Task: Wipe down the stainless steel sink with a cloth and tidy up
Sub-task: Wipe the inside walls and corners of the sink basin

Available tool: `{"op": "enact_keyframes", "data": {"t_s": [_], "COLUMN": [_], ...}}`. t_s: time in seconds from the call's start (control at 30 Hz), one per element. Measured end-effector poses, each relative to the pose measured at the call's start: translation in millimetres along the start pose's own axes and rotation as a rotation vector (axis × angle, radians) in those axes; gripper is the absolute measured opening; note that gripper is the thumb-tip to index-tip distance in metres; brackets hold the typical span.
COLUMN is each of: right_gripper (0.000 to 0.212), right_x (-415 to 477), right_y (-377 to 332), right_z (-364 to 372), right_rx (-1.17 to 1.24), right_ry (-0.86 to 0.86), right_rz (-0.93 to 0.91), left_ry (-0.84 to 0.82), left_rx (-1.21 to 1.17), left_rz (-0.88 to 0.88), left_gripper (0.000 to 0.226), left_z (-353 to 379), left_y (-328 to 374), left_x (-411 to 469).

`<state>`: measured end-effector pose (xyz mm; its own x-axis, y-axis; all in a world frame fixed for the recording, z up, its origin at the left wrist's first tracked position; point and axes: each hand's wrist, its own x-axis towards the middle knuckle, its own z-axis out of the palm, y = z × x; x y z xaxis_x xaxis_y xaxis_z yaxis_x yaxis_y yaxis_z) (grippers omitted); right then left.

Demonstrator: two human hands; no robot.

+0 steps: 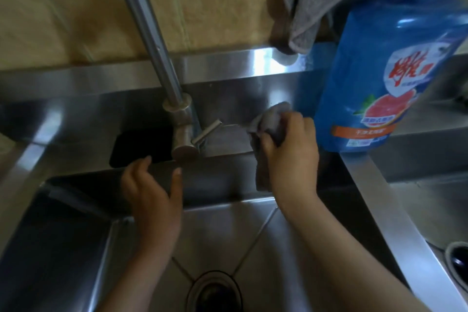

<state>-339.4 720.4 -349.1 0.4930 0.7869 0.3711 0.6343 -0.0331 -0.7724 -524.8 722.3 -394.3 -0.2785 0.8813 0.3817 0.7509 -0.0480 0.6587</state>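
The right hand (291,157) clenches a crumpled grey cloth (269,123) against the back ledge of the stainless steel sink (228,230), at three o'clock from the brushed-metal faucet (182,132). The left hand (152,192), relaxed and holding nothing, lies at the faucet's seven o'clock. A tall blue detergent bottle (379,83) stands at the cloth's two o'clock.

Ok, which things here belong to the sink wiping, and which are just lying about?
In use: small grey cloth, gripped by the right hand; stainless steel sink.
Lying about: large blue detergent bottle; grey towel hanging at the wall.
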Motion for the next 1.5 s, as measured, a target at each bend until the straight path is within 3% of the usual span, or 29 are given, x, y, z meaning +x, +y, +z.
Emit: {"op": "enact_keyframes", "data": {"t_s": [0.17, 0.23, 0.43, 0.63, 0.83, 1.23, 1.37, 1.5], "right_gripper": [0.036, 0.041, 0.043, 0.027, 0.032, 0.034, 0.041, 0.041], "right_x": [13, 7, 0, -13, -6, 12, 8, -9], "right_y": [19, 22, 13, -13, -1, 33, 21, -6], "right_z": [27, 34, 48, 71, 63, 33, 46, 72], "right_rx": [-0.48, -0.567, -0.532, -0.394, -0.509, -0.659, -0.676, -0.635], "right_ry": [-0.132, -0.159, -0.201, -0.229, -0.256, -0.088, -0.136, -0.261], "right_rz": [-0.163, -0.22, -0.198, -0.264, -0.293, -0.035, 0.018, -0.094], "left_ry": [-0.248, -0.343, -0.364, -0.375, -0.399, -0.431, -0.434, -0.44], "left_rx": [0.231, 0.334, 0.412, 0.446, 0.442, 0.418, 0.403, 0.414], "left_rz": [0.233, 0.341, 0.409, 0.47, 0.449, 0.444, 0.44, 0.432], "left_gripper": [0.068, 0.071, 0.074, 0.087, 0.089, 0.095, 0.094, 0.099], "left_z": [-2, 0, 7, 6, 4, 5, 6, 6], "left_y": [-12, -18, -28, -30, -31, -38, -38, -39], "left_x": [34, 42, 42, 43, 45, 46, 45, 45]}}
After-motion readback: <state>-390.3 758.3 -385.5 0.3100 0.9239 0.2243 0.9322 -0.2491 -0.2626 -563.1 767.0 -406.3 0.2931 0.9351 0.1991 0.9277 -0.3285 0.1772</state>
